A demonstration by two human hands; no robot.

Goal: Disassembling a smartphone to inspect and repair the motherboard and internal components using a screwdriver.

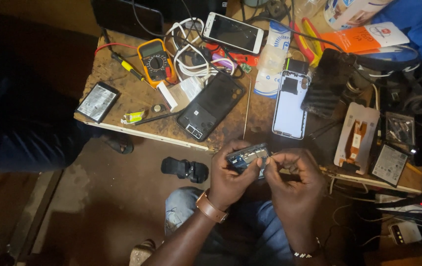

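Note:
My left hand [230, 177] grips an opened phone body [246, 156] with bare circuitry showing, held above my lap at the table's front edge. My right hand [292, 180] pinches at the phone's right end, fingertips closed on it; whether a small tool is between them I cannot tell. A brown strap circles my left wrist [211, 207]. Just beyond the hands on the worn wooden table [122, 93] lie a black phone back cover [211, 106] and a pale blue phone back [290, 106].
A yellow multimeter [156, 61], a white smartphone [233, 32], white cables [191, 54], a flat battery [97, 102], a thin metal rod [247, 111] and a white phone frame [356, 138] crowd the table. A dark sandal [185, 169] lies on the floor. Another person's sandalled foot [117, 144] shows at left.

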